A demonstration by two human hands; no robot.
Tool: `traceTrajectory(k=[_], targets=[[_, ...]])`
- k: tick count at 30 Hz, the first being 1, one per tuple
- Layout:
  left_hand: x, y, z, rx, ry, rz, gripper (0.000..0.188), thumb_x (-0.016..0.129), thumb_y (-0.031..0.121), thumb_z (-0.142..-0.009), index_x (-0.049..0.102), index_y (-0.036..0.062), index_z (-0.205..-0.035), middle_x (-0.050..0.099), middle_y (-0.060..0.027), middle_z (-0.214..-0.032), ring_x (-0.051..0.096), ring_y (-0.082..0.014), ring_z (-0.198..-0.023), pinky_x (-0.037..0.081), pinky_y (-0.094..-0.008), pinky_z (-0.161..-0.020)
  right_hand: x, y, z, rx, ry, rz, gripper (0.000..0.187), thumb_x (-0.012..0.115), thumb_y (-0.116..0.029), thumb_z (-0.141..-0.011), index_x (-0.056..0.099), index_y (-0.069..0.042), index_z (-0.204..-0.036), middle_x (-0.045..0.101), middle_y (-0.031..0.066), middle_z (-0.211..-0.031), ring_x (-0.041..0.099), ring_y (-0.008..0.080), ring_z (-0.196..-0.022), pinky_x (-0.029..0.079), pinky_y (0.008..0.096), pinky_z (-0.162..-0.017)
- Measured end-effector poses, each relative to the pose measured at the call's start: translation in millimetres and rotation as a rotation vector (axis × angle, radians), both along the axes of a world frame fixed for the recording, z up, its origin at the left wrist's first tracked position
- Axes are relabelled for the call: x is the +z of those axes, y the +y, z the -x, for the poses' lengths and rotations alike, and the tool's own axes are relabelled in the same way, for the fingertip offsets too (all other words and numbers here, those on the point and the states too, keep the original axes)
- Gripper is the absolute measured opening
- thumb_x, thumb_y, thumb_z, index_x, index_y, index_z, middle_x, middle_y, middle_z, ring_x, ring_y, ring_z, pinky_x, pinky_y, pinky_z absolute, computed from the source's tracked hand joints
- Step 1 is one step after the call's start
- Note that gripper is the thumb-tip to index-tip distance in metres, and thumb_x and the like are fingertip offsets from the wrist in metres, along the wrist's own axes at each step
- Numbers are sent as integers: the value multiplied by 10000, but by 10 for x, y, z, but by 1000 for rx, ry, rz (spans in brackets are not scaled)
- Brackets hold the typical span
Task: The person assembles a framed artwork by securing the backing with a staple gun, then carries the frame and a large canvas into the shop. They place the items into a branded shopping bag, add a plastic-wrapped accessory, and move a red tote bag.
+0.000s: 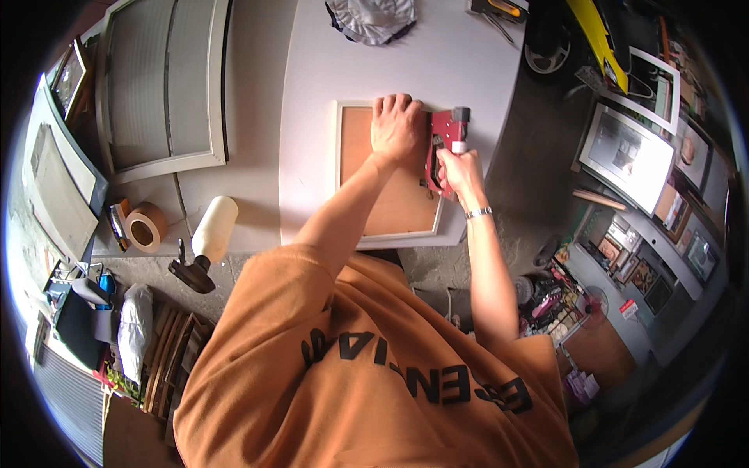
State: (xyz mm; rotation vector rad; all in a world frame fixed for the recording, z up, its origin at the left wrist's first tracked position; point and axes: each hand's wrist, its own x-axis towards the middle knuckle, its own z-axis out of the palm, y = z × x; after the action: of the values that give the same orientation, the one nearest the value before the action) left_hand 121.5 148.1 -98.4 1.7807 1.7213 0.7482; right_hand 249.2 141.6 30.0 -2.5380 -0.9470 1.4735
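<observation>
A picture frame (338, 144) with a pale rim and a brown backing board (402, 207) lies face down on the white table in front of me. My left hand (395, 125) rests on the board near the far edge, its fingers bent over the rim and pressing the frame down. In my right hand (460, 169) is a red staple gun (443, 129) with a dark grey end, held along the frame's right side. My fingers wrap its handle. Its contact with the rim is partly hidden.
A crumpled grey cloth (374, 17) and a yellow-black utility knife (505, 8) lie at the table's far side. To the left are a large screened frame (222, 86), a tape roll (146, 227) and a cream stretch-wrap roll (216, 226) with a dark handle. Framed pictures (630, 152) stand at right.
</observation>
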Motion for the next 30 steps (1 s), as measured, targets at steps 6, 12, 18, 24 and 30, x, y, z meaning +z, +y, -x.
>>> traceTrajectory(k=[6,12,18,24,30], targets=[[29,25,3,10,-27,-6,254,621,158,-869,681,164,-1116,602,-58,-1139,529,-282,-1142,366,-441,-1044,139,-299,36,3,288,-170,150,605,-136,-869,644,7,-893,672,67,-747,638,114,-662,502,291,-603],[27,-102,484,99,64,-5,369,649,95,-838,682,147,-1202,615,-69,-1158,520,-306,-1173,381,-461,-1067,-92,-731,363,-68,385,-250,82,613,-87,-876,628,-31,-933,623,10,-715,622,97,-635,481,283,-539],[-4,-189,900,95,-25,-65,319,638,152,-870,691,164,-1184,604,-69,-1166,513,-317,-1179,373,-477,-1063,-395,-547,804,42,210,-242,268,623,-236,-892,680,5,-789,678,67,-642,675,153,-585,529,328,-544],[-87,-195,868,114,-33,-86,280,611,145,-876,683,166,-1146,607,-74,-1146,507,-313,-1190,374,-458,-1052,-268,-190,955,-13,256,-173,231,614,-123,-844,658,50,-698,648,84,-601,645,151,-529,509,310,-476],[-47,-205,873,95,-70,-54,242,594,180,-891,682,175,-1116,609,-71,-1154,500,-316,-1209,344,-468,-1080,-91,-186,1119,10,34,-86,299,640,-221,-839,654,34,-683,606,82,-531,583,170,-406,456,336,-379]])
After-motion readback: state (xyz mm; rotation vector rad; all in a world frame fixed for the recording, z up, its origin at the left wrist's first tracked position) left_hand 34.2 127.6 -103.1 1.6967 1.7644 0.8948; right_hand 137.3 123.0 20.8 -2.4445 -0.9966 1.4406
